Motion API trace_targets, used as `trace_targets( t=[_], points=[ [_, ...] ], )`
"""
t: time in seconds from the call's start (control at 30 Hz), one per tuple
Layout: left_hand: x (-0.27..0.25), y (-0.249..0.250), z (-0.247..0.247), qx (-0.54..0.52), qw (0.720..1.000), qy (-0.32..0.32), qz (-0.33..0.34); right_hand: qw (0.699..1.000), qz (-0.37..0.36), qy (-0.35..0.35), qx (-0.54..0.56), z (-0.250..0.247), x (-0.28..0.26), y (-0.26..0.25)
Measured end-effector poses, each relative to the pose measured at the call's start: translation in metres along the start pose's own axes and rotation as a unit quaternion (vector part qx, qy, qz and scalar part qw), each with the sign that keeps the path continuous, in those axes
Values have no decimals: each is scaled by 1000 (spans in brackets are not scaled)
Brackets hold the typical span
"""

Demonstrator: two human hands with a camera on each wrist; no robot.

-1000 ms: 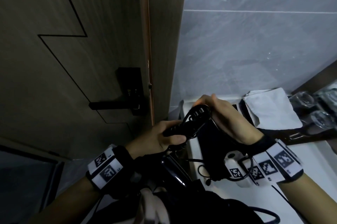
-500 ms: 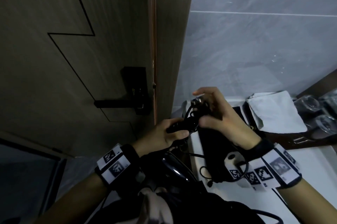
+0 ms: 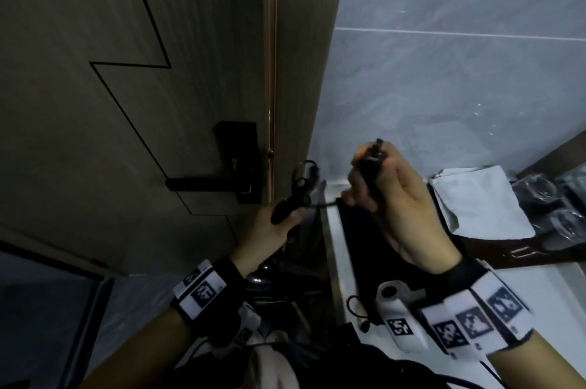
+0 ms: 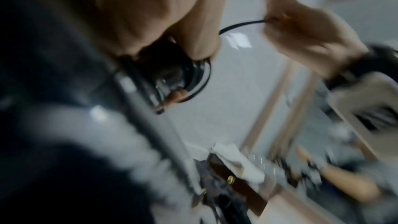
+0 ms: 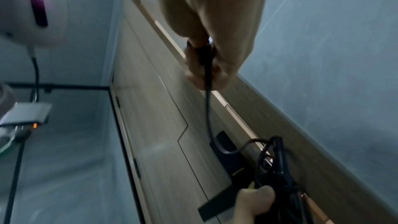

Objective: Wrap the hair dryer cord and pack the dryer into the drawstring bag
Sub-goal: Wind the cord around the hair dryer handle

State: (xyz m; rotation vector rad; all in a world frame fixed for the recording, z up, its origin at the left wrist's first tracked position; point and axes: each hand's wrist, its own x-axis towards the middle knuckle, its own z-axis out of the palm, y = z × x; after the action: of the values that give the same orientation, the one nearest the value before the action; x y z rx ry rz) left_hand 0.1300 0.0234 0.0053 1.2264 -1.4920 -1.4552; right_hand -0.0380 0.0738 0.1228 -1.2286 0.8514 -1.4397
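My left hand (image 3: 275, 225) grips the black hair dryer's handle (image 3: 296, 195), which has loops of cord wound around it. The dryer's glossy body (image 3: 269, 282) hangs below that hand. My right hand (image 3: 391, 195) holds the plug (image 3: 373, 155) up to the right of the handle. A short stretch of cord (image 3: 323, 204) runs taut between the two hands. In the right wrist view the cord (image 5: 207, 108) drops from my fingers to the wound handle (image 5: 277, 168). The black drawstring bag (image 3: 358, 249) lies on the white counter (image 3: 539, 281) under my right hand, its string (image 3: 353, 309) loose.
A wooden door with a black lever handle (image 3: 215, 183) stands close on the left. A folded white cloth (image 3: 475, 201), drinking glasses (image 3: 537, 189) and a dark wooden tray (image 3: 507, 250) sit at the back right of the counter. Grey tiled wall lies ahead.
My right hand has drawn the plug away from the handle, up and to the right, so the cord now stretches between the hands. The left hand has stayed put on the handle.
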Motion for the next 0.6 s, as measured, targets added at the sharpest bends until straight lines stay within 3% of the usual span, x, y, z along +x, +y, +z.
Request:
trace_targets(
  t=[0.07, 0.1, 0.2, 0.3, 0.37, 0.43, 0.53, 0.6],
  points=[
    [0, -3, -5, -26, 998, 38, -46, 996, 46, 12, 81, -7, -3, -3],
    [-1, -3, -9, -38, 997, 44, -59, 996, 63, 18, 62, -13, -5, -4],
    [-1, -2, -18, -72, 994, 47, -61, 986, 135, 32, -93, -35, -17, -3],
    [-1, 2, -22, -66, 996, 42, -40, 933, 215, 51, -284, -57, -29, 3],
    [-4, 4, -20, -49, 998, 33, -28, 904, 241, 45, -349, -71, -35, 9],
    [-7, 6, -15, -17, 999, 26, -9, 878, 253, 14, -407, -84, -39, 18],
    [-15, 9, -6, 42, 998, 27, 38, 818, 249, -89, -511, -88, -43, 34],
    [-19, 15, 0, 86, 994, 14, 64, 798, 239, -135, -537, -87, -46, 46]
  ],
)
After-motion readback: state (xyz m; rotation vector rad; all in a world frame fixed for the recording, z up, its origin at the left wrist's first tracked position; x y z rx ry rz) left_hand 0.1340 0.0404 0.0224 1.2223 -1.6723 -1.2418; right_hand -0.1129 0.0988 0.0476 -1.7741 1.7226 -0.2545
